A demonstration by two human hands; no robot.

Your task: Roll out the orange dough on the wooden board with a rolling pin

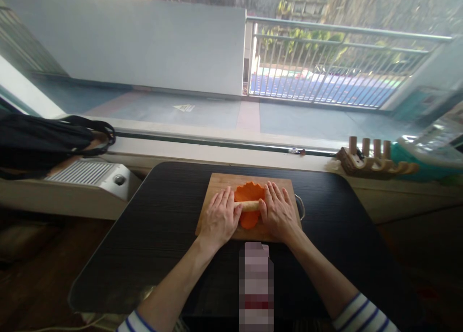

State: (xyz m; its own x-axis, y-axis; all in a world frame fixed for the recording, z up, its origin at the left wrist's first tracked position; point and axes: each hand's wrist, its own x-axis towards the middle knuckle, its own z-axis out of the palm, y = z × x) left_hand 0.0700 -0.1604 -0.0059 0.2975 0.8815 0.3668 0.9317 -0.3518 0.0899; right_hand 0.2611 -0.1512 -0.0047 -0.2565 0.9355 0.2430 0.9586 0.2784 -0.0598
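An orange sheet of dough (249, 193) lies on a wooden cutting board (220, 182) on a black table (152, 216). A pale wooden rolling pin (249, 206) rests across the dough. My left hand (220, 216) lies flat on the pin's left end, fingers stretched out. My right hand (277, 211) presses flat on the right end in the same way. Only the middle of the pin shows between my hands.
A white heater (90, 177) and a black bag (43, 141) sit at the left by the window sill. A wooden rack with pegs (372, 160) stands at the right on the sill. A blurred-out patch (256, 286) sits near the table's front edge.
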